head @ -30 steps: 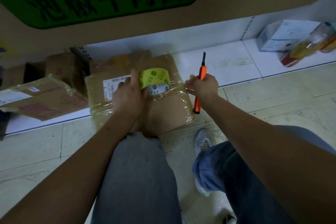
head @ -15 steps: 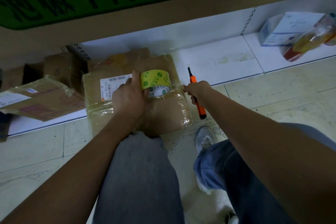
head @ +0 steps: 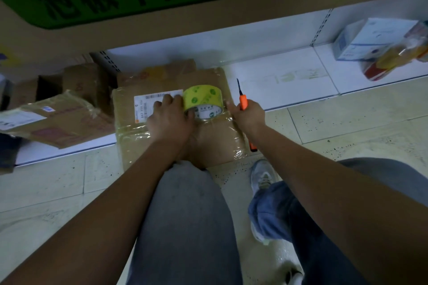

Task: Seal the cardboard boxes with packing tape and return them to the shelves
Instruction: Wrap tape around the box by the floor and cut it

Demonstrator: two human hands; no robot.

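Observation:
A brown cardboard box (head: 215, 141) with a white shipping label lies on the floor against the low shelf, its top shiny with clear tape. My left hand (head: 169, 122) grips a yellow-green roll of packing tape (head: 202, 100) that stands on the box top. At the box's right edge my right hand (head: 249, 117) holds an orange utility knife (head: 243, 102), blade pointing away from me, with a finger touching the tape strip beside the roll.
Other brown boxes (head: 58, 120) lie on the white bottom shelf (head: 289, 85) at left and behind. A white carton and packaged goods (head: 375, 41) stand on the shelf at right. A large carton with a green label hangs overhead. My knees and shoe are below.
My right hand with the knife moved left from beside the box to the tape roll's right side, and the knife tilted. The left hand kept its grip on the roll.

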